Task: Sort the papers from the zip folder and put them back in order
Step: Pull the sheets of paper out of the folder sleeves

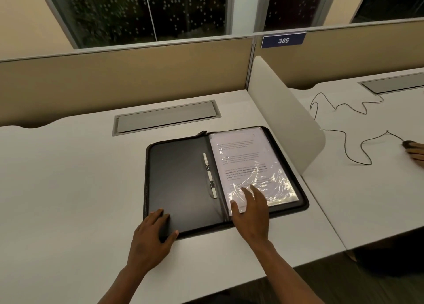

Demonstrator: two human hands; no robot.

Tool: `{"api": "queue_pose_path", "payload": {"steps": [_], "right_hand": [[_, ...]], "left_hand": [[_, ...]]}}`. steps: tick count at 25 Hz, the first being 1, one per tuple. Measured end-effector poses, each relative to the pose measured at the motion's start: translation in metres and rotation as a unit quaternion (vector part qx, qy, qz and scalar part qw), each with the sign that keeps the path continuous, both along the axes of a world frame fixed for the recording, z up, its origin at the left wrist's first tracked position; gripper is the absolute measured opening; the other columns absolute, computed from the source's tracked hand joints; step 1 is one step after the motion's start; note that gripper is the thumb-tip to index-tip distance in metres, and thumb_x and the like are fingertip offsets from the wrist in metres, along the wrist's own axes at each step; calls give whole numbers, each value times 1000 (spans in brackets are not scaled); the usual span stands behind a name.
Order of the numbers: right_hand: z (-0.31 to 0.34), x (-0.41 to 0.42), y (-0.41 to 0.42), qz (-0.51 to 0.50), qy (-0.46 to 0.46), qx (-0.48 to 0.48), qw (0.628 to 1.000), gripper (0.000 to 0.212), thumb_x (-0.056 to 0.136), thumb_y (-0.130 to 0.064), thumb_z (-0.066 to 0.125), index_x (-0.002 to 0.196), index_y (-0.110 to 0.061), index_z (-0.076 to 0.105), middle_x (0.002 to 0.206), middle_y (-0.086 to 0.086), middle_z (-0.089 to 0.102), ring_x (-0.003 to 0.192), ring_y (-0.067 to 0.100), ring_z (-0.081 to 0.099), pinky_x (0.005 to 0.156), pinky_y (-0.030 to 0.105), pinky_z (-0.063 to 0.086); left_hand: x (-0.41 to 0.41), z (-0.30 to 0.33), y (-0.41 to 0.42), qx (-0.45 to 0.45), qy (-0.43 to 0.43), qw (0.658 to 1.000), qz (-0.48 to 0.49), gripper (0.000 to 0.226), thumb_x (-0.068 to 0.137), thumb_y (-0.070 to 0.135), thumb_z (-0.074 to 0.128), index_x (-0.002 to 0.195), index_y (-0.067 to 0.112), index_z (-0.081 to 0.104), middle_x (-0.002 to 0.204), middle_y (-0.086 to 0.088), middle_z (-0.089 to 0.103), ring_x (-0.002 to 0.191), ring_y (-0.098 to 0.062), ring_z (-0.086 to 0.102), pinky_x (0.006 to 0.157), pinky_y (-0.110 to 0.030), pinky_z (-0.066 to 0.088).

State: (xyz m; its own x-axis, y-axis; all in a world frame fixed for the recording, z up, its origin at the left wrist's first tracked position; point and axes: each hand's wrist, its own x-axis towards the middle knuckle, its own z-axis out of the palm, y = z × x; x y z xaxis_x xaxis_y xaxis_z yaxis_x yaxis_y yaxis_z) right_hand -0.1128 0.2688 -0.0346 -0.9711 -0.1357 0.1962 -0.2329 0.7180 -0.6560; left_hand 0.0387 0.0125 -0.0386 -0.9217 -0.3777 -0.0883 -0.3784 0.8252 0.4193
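Nearest, the person's left hand (pixel 153 231) rests flat on the near left corner of the black zip folder (pixel 181 180), fingers straight and spread, thumb lying along the folder's near edge. Just beside it, the right hand (pixel 251 208) lies on the near end of the right-hand half, fingers extended and relaxed, fingertips pressing on the glossy clear plastic sleeve (pixel 273 184) that covers the white printed papers (pixel 241 157). Neither hand grips anything.

The folder lies open flat on the white desk (pixel 68 189), spine running away from the person. Its left half is a bare black panel; the papers stack fills its right half, inside the zip border. A white pen (pixel 209 174) sits in loops just left of the spine, roughly parallel to it.

Beyond the folder, a grey recessed cable hatch (pixel 167 118) is set into the desk. To the right, a white curved divider panel (pixel 284 118) stands between this desk and the neighbouring one, where a thin black cable (pixel 344 134) trails loosely. At the back, a beige partition (pixel 126 74) carries a blue sign reading 385 (pixel 283 40).
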Motion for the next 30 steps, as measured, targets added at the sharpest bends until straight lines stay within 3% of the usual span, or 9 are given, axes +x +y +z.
{"api": "queue_pose_path", "payload": {"steps": [3, 6, 9, 12, 14, 17, 20, 24, 30], "right_hand": [[-3, -32, 33, -101, -123, 112, 981, 87, 97, -50, 55, 161, -16, 8, 165, 25, 2, 154, 38, -3, 123, 54, 4], [-15, -39, 45, -71, -177, 190, 963, 85, 101, -56, 36, 157, -20, -18, 162, 33, -8, 151, 43, -17, 121, 57, -8], [-24, -33, 42, -57, -133, 188, 971, 77, 97, -53, 26, 160, -20, -3, 163, 30, 5, 152, 43, -11, 121, 56, -7], [-21, -35, 37, -92, -67, 113, 987, 69, 97, -47, 39, 158, -16, 28, 162, 16, 29, 154, 40, 3, 123, 54, 1], [-6, -40, 35, -121, -70, -26, 990, 61, 96, -39, 56, 152, -21, 39, 157, 11, 40, 149, 34, 26, 121, 53, 25], [18, -57, 43, -186, -41, -147, 971, 61, 88, -31, 74, 143, -20, 49, 140, 9, 50, 121, 27, 56, 95, 43, 52], [34, -81, 62, -258, -113, -228, 932, 48, 88, -22, 73, 134, -19, 56, 122, 7, 64, 95, 25, 68, 87, 33, 49], [38, -98, 79, -246, -186, -319, 896, 27, 83, -13, 76, 99, -35, 69, 80, -8, 76, 86, 20, 72, 95, 50, 54], [68, -96, 79, -181, -162, -451, 859, 22, 87, -5, 75, 106, -16, 74, 92, 8, 76, 88, 22, 71, 78, 35, 59]], "left_hand": [[-17, 0, 11, 6, 14, 1000, 13, 75, 80, 75, 44, 133, 25, 61, 145, -2, 52, 138, -25, 43, 112, -45, 41], [-40, 4, 31, 62, 42, 997, 4, 70, 81, 71, 49, 133, 26, 60, 147, -1, 50, 142, -24, 37, 115, -46, 35], [-67, 14, 50, 107, 72, 992, -9, 60, 83, 61, 60, 133, 27, 59, 147, -1, 49, 140, -24, 39, 113, -48, 38], [-91, 24, 60, 114, 93, 989, -20, 53, 86, 51, 68, 132, 27, 60, 145, 0, 51, 138, -23, 41, 113, -42, 36], [-103, 28, 63, 118, 95, 988, -28, 52, 87, 50, 68, 133, 26, 60, 144, 2, 52, 137, -21, 42, 113, -37, 35], [-112, 31, 69, 118, 105, 986, -52, 51, 87, 48, 70, 131, 24, 62, 137, 4, 56, 131, -16, 46, 109, -26, 31], [-120, 36, 82, 119, 119, 983, -74, 47, 86, 40, 73, 129, 23, 64, 134, 6, 58, 128, -12, 46, 107, -18, 28], [-138, 48, 116, 133, 138, 973, -129, 50, 84, 45, 74, 129, 27, 62, 134, 11, 56, 128, 0, 38, 102, 1, 13], [-173, 61, 173, 117, 102, 972, -176, 59, 83, 57, 70, 134, 29, 59, 132, 10, 61, 121, -11, 51, 106, -31, 38]]}}
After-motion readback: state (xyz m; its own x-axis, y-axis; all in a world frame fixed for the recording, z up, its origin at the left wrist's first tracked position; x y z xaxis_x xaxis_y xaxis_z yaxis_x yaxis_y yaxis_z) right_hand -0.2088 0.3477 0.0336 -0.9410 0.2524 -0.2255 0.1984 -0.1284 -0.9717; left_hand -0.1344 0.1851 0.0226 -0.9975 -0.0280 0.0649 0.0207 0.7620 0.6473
